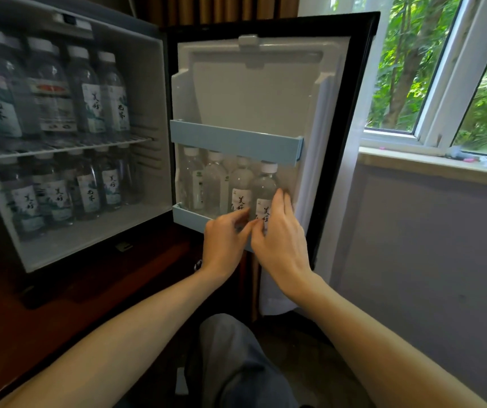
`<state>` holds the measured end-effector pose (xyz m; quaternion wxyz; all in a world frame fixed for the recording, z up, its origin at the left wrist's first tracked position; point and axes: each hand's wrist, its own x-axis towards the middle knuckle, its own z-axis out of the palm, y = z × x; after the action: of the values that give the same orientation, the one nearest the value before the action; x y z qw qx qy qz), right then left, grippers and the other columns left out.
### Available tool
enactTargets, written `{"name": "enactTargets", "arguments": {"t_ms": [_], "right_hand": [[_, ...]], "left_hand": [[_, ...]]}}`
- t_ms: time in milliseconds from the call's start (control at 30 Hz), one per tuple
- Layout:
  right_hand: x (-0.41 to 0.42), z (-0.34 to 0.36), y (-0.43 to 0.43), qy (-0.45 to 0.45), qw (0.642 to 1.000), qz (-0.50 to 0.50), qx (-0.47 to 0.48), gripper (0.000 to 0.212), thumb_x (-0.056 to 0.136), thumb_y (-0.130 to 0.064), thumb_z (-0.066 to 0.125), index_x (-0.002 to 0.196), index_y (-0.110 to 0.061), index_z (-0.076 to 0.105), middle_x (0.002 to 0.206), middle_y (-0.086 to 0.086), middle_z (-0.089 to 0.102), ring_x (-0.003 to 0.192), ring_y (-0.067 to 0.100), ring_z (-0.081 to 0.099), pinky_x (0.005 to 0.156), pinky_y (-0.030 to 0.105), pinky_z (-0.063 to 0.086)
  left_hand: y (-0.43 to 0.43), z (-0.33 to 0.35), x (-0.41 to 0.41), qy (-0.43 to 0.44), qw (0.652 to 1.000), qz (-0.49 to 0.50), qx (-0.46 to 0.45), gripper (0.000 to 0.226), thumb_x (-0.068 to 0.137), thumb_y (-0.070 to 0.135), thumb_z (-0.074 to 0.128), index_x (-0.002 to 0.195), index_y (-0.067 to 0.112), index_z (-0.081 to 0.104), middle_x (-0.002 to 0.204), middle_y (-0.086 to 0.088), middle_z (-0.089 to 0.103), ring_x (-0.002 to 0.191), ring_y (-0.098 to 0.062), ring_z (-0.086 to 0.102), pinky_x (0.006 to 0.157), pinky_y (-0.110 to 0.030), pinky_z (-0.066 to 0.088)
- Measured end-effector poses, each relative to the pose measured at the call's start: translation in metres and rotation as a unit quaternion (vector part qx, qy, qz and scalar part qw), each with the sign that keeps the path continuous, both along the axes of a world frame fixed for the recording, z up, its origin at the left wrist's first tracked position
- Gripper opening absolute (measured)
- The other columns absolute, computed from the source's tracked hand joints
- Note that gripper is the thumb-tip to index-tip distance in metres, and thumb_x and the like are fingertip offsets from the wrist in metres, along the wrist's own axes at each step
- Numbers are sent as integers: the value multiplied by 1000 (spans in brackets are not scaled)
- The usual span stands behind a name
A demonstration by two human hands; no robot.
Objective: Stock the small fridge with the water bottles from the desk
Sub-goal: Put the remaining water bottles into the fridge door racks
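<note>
The small fridge (pixel 159 83) stands open on a dark wooden surface (pixel 59 304), and its door (pixel 265 92) is swung wide to the right, near the window (pixel 442 83); inside the cabinet a wire shelf (pixel 68 147) carries a row of water bottles (pixel 89 92) with white caps, and a second row of bottles (pixel 89 189) stands on the floor below it; the door has an upper blue rail (pixel 236 141), and under it a lower door shelf (pixel 189 216) holds four bottles upright side by side; the rightmost bottle (pixel 265 184) is at the outer end of this shelf, and the bottle beside it (pixel 240 187) touches it or nearly so; the right hand (pixel 280 240) is wrapped loosely around the lower part of the rightmost bottle, fingers half spread on its right side; the left hand (pixel 224 240) reaches to the neighbouring bottle with fingers curled, though the blur makes it hard to say if it really grips it.
</note>
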<state>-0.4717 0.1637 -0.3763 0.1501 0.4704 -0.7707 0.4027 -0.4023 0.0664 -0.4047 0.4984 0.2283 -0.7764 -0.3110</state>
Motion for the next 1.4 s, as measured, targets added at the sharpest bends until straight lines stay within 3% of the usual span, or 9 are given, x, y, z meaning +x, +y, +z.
{"name": "enactTargets", "arguments": {"t_ms": [100, 167, 267, 467, 533, 667, 967, 1233, 1400], "right_hand": [[-4, 2, 4, 60, 995, -15, -80, 53, 97, -18, 62, 147, -10, 49, 156, 6, 43, 139, 22, 47, 87, 31, 51], [-5, 6, 2, 75, 989, 15, -124, 28, 94, -18, 65, 122, -15, 67, 129, -1, 60, 117, 15, 58, 77, 29, 55], [4, 8, -9, 55, 993, 68, -77, 13, 96, -23, 61, 104, -21, 72, 104, -9, 67, 87, 8, 63, 72, 34, 56], [49, 4, -46, 30, 986, 161, -26, 13, 94, -27, 58, 100, -28, 69, 94, -12, 69, 83, 8, 64, 74, 36, 56], [69, 4, -60, 20, 980, 195, -23, 12, 94, -28, 58, 99, -30, 68, 93, -12, 70, 82, 8, 64, 74, 38, 56], [115, 8, -87, 18, 967, 253, -12, 13, 96, -28, 57, 103, -28, 68, 100, -11, 71, 90, 11, 65, 76, 35, 53], [225, -3, -154, -30, 910, 413, 27, 12, 98, -26, 58, 107, -26, 66, 97, -11, 68, 82, 7, 63, 71, 33, 54], [338, -15, -218, -54, 855, 508, 91, 23, 95, -28, 62, 118, -29, 64, 107, -12, 68, 98, 9, 66, 86, 36, 56], [396, -18, -277, -100, 845, 510, 126, 38, 93, -28, 66, 130, -26, 57, 125, -4, 66, 114, 16, 64, 96, 40, 54]], "left_hand": [[-2, 0, 9, -7, 1000, -1, 10, 36, 94, 28, 77, 126, 12, 76, 116, 1, 79, 105, -1, 72, 96, -22, 57], [-3, -1, 17, -13, 1000, 7, 7, 29, 94, 26, 76, 121, 14, 79, 110, 3, 80, 99, 2, 72, 91, -18, 57], [-7, -3, 34, -22, 999, 31, 2, 20, 96, 23, 74, 112, 14, 82, 97, 5, 81, 87, 1, 74, 77, -24, 62], [-20, -3, 88, -47, 994, 102, -9, 10, 95, 18, 73, 99, 16, 82, 77, 13, 74, 74, 8, 68, 64, -11, 49], [-26, -2, 111, -60, 989, 138, -7, 10, 94, 20, 72, 92, 18, 81, 70, 16, 69, 70, 5, 66, 63, -13, 46], [-36, 0, 159, -92, 970, 227, 1, 27, 88, 41, 58, 92, 22, 77, 80, 1, 75, 78, -20, 71, 65, -42, 53], [-47, -8, 305, -98, 885, 449, 72, 21, 95, 47, 70, 111, 36, 78, 102, 15, 79, 102, -12, 72, 85, -38, 58], [-68, -12, 419, -89, 806, 567, 143, 25, 94, 47, 70, 114, 34, 77, 103, 15, 78, 106, -13, 71, 90, -38, 57], [-104, -18, 469, -75, 791, 584, 165, 26, 93, 46, 73, 114, 31, 77, 102, 14, 78, 103, -9, 71, 92, -37, 58]]}}
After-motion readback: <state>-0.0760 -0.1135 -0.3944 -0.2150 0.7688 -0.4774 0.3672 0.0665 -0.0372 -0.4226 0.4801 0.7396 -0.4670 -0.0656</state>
